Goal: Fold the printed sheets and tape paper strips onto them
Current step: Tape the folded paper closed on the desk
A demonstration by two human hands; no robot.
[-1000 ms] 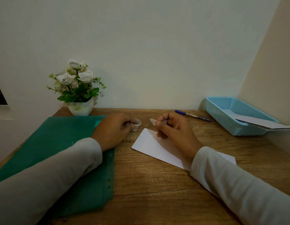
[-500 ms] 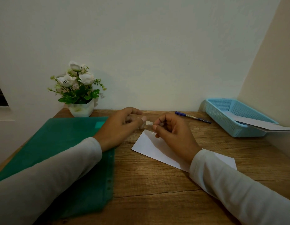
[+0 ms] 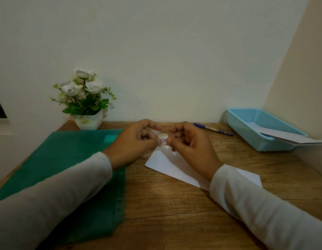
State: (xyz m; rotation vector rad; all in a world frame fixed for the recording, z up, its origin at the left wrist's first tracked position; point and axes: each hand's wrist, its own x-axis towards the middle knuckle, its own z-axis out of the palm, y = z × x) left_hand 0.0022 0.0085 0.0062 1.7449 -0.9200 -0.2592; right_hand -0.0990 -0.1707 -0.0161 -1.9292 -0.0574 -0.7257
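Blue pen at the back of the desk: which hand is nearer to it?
Right. The right hand, pinching a small strip, sits just left of the pen; the left hand, holding the tape roll, is farther left, by the green folder.

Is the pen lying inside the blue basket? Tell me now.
No, the pen lies on the desk outside the blue basket.
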